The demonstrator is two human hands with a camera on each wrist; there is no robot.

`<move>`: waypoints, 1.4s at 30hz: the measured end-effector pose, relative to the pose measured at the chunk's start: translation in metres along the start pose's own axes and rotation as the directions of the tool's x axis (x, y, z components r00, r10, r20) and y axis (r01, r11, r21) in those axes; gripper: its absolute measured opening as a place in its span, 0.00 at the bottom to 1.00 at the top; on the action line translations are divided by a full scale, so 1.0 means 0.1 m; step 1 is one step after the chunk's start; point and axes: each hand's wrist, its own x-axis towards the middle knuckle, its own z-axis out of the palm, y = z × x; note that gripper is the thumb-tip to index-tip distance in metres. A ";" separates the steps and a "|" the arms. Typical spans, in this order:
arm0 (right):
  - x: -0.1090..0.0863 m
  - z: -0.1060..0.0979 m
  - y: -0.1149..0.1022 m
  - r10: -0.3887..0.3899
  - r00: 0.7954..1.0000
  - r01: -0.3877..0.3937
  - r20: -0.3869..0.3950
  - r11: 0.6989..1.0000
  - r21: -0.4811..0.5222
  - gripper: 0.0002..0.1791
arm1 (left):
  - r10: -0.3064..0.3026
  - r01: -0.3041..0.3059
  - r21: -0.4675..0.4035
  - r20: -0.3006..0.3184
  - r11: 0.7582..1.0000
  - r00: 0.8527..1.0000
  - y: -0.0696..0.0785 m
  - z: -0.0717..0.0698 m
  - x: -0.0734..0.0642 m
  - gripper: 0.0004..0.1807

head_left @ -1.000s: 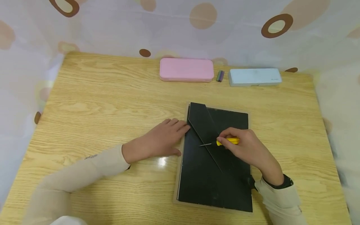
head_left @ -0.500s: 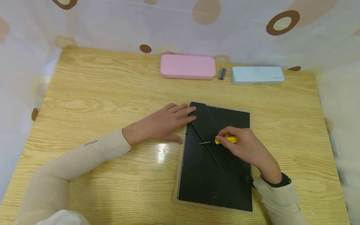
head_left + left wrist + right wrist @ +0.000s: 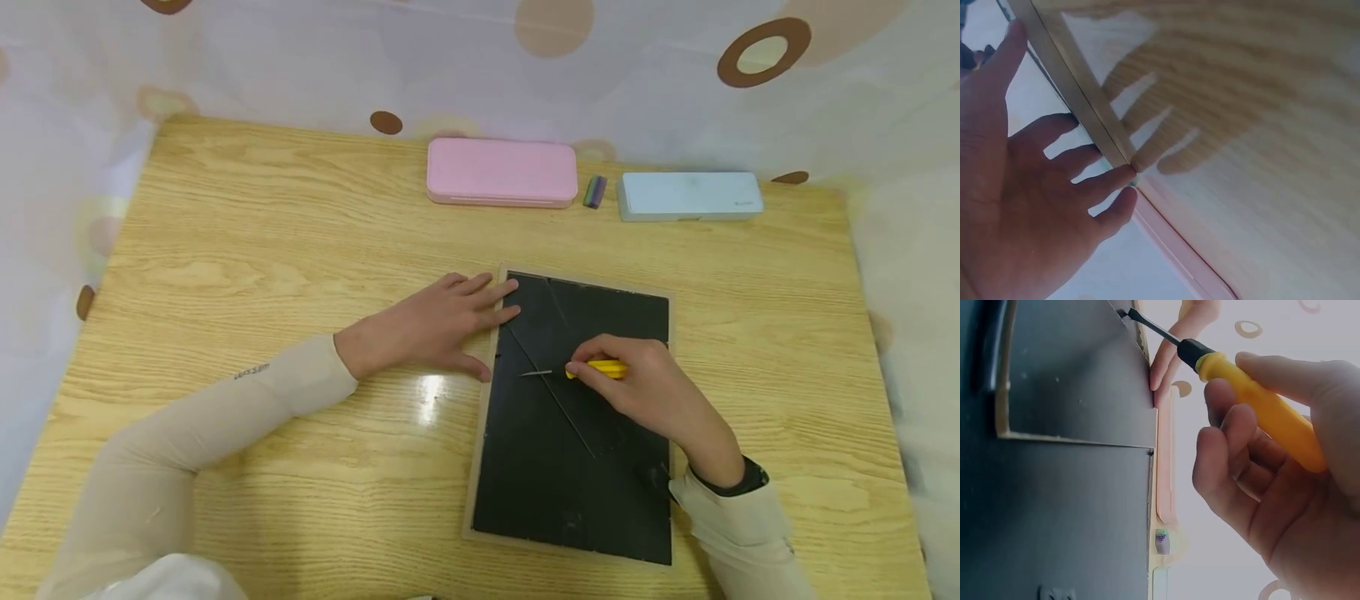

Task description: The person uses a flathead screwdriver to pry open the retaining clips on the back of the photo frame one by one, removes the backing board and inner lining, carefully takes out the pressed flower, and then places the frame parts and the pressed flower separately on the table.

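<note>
A picture frame lies back side up, its black backing board facing me and a black easel stand slanting across the upper part. My left hand has its fingers spread at the frame's upper left corner, two fingertips over the backing. In the left wrist view its fingers lie along the wooden edge. My right hand holds a screwdriver by its yellow handle. The dark shaft points left, its tip by the stand's edge in the right wrist view.
Along the table's far side are a pink pencil case, a small striped eraser-like block and a pale blue case. A patterned curtain hangs behind the wooden table.
My left hand has moved up along the frame's left edge to the upper corner, its fingers spreading. The stand looks flatter against the backing. The screwdriver has shifted slightly left and up.
</note>
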 end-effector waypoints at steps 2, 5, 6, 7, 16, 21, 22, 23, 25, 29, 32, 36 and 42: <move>0.01 0.01 0.00 0.010 1.000 -0.010 0.006 1.000 -0.001 0.05 | -0.013 0.013 -0.019 0.015 1.000 1.000 0.02 0.00 -0.01 0.54; 0.03 0.03 -0.01 0.030 0.999 -0.030 0.022 1.000 0.003 0.06 | -0.033 0.035 -0.038 0.034 0.999 0.999 0.08 0.01 -0.02 0.60; 0.04 0.03 -0.01 0.035 0.999 -0.035 0.027 0.999 0.004 0.07 | -0.041 0.043 -0.036 0.040 0.998 0.998 0.11 0.02 -0.02 0.61; 0.04 0.04 -0.02 0.038 0.999 -0.038 0.032 0.999 0.002 0.07 | -0.050 0.052 -0.031 0.044 0.998 0.998 0.13 0.02 -0.02 0.63; 0.14 0.08 0.01 0.011 1.000 -0.010 0.025 0.999 -0.031 0.09 | -0.119 0.121 -0.023 0.073 0.992 0.990 0.31 0.08 -0.01 0.68; 0.19 0.09 0.03 0.021 0.999 -0.020 0.036 0.999 -0.024 0.09 | -0.152 0.153 -0.009 0.090 0.988 0.984 0.34 0.07 0.00 0.69; 0.20 0.09 0.04 0.026 0.999 -0.025 0.040 0.999 -0.021 0.09 | -0.157 0.158 -0.008 0.091 0.987 0.983 0.34 0.07 0.00 0.69; 0.20 0.09 0.04 0.031 0.999 -0.030 0.045 0.999 -0.020 0.09 | -0.161 0.163 -0.009 0.092 0.987 0.983 0.35 0.06 0.01 0.70; 0.21 0.10 0.06 0.040 0.998 -0.039 0.052 0.999 -0.015 0.09 | -0.167 0.169 -0.015 0.095 0.985 0.981 0.36 0.06 0.02 0.70; 0.22 0.10 0.08 0.053 0.997 -0.053 0.061 0.999 -0.005 0.08 | -0.174 0.176 -0.017 0.102 0.984 0.980 0.39 0.04 0.03 0.70; 0.23 0.10 0.10 0.074 0.994 -0.076 0.075 0.997 0.013 0.07 | -0.185 0.186 -0.009 0.097 0.982 0.978 0.40 0.03 0.03 0.70; 0.24 0.11 0.12 0.124 0.987 -0.129 0.101 0.990 0.048 0.05 | -0.200 0.202 -0.007 0.089 0.979 0.976 0.40 0.04 0.03 0.70; 0.27 0.12 0.11 0.153 0.981 -0.165 0.123 0.981 0.100 0.03 | -0.209 0.210 -0.002 0.084 0.978 0.974 0.39 0.07 0.04 0.70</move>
